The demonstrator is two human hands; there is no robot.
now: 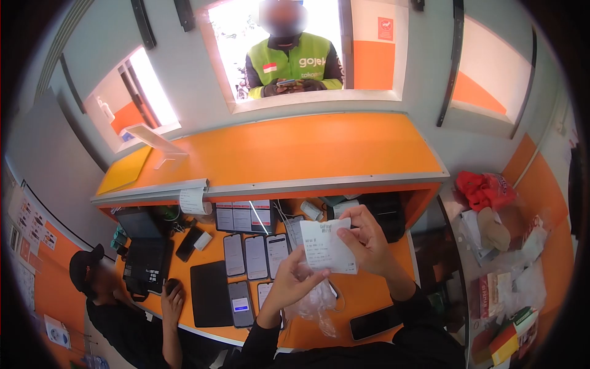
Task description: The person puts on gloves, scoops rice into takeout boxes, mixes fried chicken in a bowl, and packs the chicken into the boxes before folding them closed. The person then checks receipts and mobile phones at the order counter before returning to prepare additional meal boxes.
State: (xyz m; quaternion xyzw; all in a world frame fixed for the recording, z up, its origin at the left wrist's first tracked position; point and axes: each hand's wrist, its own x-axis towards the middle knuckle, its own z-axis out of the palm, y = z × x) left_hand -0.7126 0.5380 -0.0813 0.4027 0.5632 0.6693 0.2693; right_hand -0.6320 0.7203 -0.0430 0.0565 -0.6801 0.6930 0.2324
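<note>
Both hands are on a white printed receipt (321, 252), raised over the orange desk. My right hand (370, 246) pinches its upper right part, thumb on the front and fingers behind. Around the lower left corner is my left hand (289, 284), its thumb along the bottom edge and its other fingers partly behind the paper. Just below the hands lies a crumpled clear plastic bag (316, 313). Several phones lie left of my hands, among them one with a lit screen and a blue button (240, 305). A dark phone (376, 322) rests beneath my right forearm.
A co-worker (117, 307) in a black cap sits at left, one hand on a mouse by a laptop (147, 261). Ahead, an orange counter (307, 147) rises below a window where a person in a green vest (292, 64) holds a phone. Bags and packages (491, 190) fill the right side.
</note>
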